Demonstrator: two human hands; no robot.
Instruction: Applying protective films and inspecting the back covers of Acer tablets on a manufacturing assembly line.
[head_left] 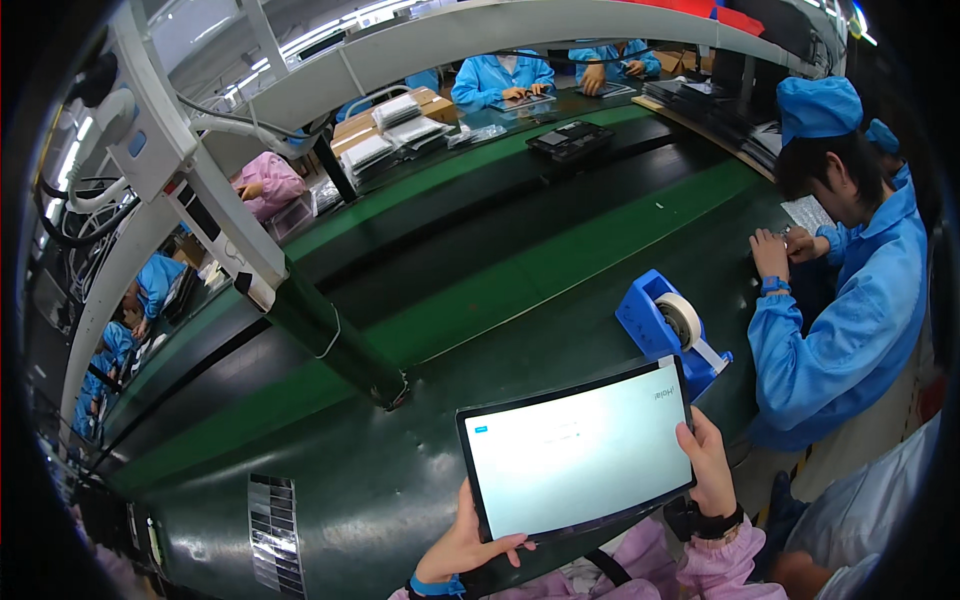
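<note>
Holding, both hands together: tablet [578, 450], dark frame, screen lit pale and facing up, tilted with its right end higher, raised over the near edge of the green worktop [330, 480].
Left hand [465, 545]: clamped on the tablet's lower left corner, fingers curled over the bottom rim, blue band at the wrist.
Right hand [708, 462]: clamped on the tablet's right edge, thumb on the frame, black strap at the wrist, pink sleeve below.
Standing just beyond the tablet's upper right corner, near the right edge of the worktop: blue tape dispenser [662, 325] carrying a roll of pale tape [681, 318], loose end hanging toward the tablet.
Lying at the near left corner of the worktop: ribbed grey strip [274, 535].
Resting at the far end of the worktop: dark tray [570, 138] with flat devices, beside stacked pale packets [398, 125].
Rising from the worktop's middle: slanted green post [335, 335] joined to a white frame above.
Seated at the right edge: co-worker in blue coat and cap [845, 300], hands together over a small item, too small to tell.
Seated along the far edge: further people in blue coats.
</note>
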